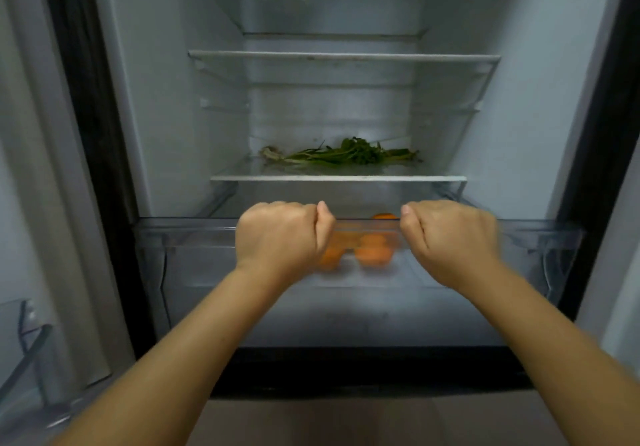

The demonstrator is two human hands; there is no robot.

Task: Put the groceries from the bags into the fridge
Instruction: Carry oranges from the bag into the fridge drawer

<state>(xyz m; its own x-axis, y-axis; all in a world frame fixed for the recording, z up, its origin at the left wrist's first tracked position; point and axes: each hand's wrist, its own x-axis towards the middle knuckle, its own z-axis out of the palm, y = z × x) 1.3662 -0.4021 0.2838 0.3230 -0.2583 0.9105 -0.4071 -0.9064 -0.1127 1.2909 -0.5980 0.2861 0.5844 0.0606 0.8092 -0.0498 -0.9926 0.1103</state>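
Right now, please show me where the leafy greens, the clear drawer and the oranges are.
leafy greens (346,155), head view, middle of the bunch.
clear drawer (194,265), head view, left part of its front wall.
oranges (373,255), head view, one orange seen through the drawer front.

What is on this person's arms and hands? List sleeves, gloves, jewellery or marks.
Nothing worn shows. The left hand and right hand are bare: no gloves, and no rings, watch or wristbands visible. Both forearms are uncovered to the picture's bottom edge, so no sleeve appears. No marks can be made out; the hands are slightly blurred.
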